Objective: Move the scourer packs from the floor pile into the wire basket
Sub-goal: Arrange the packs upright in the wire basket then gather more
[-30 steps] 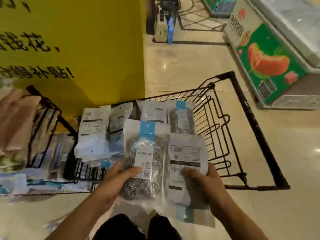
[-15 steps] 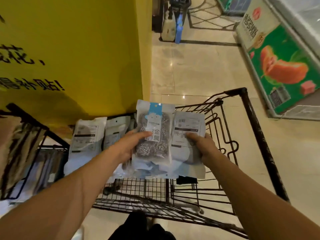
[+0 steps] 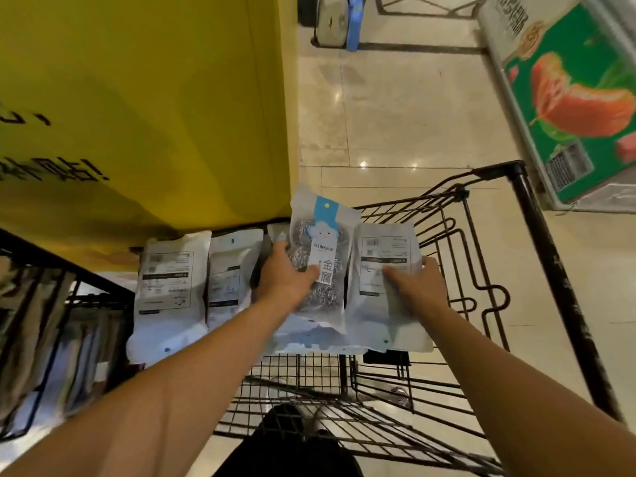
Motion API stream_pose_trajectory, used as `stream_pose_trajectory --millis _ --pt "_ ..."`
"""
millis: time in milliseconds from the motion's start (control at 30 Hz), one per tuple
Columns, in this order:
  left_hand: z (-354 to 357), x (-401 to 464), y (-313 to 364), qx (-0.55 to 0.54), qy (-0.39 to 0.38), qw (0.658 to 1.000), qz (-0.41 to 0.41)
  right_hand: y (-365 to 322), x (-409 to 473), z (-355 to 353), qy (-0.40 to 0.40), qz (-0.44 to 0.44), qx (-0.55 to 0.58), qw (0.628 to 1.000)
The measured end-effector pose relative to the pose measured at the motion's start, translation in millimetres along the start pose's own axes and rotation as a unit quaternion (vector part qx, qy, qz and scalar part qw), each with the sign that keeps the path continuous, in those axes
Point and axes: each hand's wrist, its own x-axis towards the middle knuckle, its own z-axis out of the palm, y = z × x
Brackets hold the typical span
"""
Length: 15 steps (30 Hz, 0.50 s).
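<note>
Head view: both arms have stretched out over the wire basket [image 3: 457, 256], carrying a handful of scourer packs that a second ago sat low and close to the body. The left hand [image 3: 285, 280] grips the front-facing pack [image 3: 321, 266], thumb curled across its label and fingers hidden behind. The right hand [image 3: 414, 285] holds the back-facing pack [image 3: 385, 270] just right of it, thumb pressed on the printed panel, other fingers wrapped round the right edge. More packs seem stacked under these two; how many I cannot tell. The handful now hangs inside the basket's rim, beside the standing packs [image 3: 170, 287] lined along the left by the yellow wall [image 3: 144, 115]. So the carry looks nearly finished; letting the packs settle upright appears to be what remains. The floor pile is out of view.
</note>
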Motion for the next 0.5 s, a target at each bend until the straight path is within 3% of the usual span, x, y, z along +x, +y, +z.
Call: stream_pose_trajectory --millis 67,167,233,367,433,500 --pt "-1 -10 -4 0.046 0.037 0.997 0.044 3 -4 0 0.052 -0.029 -0.068 0.996" --pt "-13 -28 -25 0.020 0.033 0.997 0.069 12 -28 0 0.135 -0.114 -0.191 0.966" --pt "-27 -43 -47 -0.015 0.028 0.997 0.072 17 -50 0 0.134 -0.161 -0.160 0.965" --pt "-63 -90 -83 -0.116 0.009 0.991 0.059 11 -99 -3 -0.032 -0.167 -0.056 0.984" --pt "-80 -113 -97 -0.143 0.015 0.988 0.054 14 -120 -3 -0.151 -0.158 -0.056 0.974" --pt "-92 -134 -113 -0.159 0.035 0.986 0.046 18 -137 -1 -0.219 -0.174 -0.078 0.957"
